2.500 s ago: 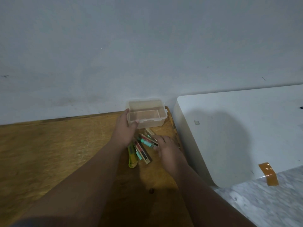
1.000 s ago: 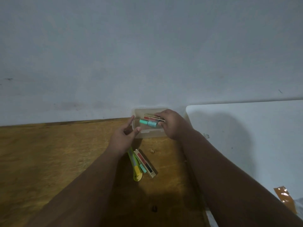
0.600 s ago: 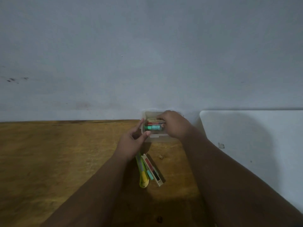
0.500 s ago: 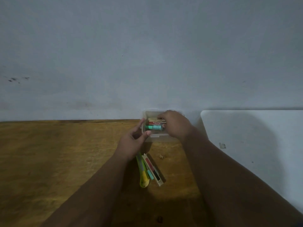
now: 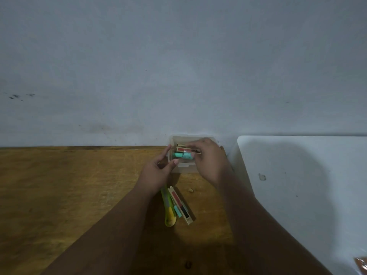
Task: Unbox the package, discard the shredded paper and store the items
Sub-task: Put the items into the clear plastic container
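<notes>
A small clear plastic box [image 5: 183, 168] stands on the wooden table [image 5: 69, 185] against the wall. My right hand [image 5: 210, 159] reaches over the box, shut on a bundle of small items: a teal tube [image 5: 182, 155] and a red-and-tan slim pack [image 5: 186, 149], held at the box's opening. My left hand [image 5: 156, 173] rests at the box's left side, thumb and forefinger on its rim. Behind my left wrist, on the table, lie a yellow-green utility knife [image 5: 168, 211], a teal piece [image 5: 177, 211] and another slim red-and-black pack [image 5: 181, 205].
A white tabletop [image 5: 307, 185] adjoins the wooden table on the right. A grey wall [image 5: 178, 66] rises directly behind the box. A small crumb [image 5: 191, 190] lies near the box, and a strip of orange tape [image 5: 361, 263] shows at the lower right corner.
My right hand picked the teal tube and slim packs off the table and carried them up into the clear box. My left hand stayed at the box's left side.
</notes>
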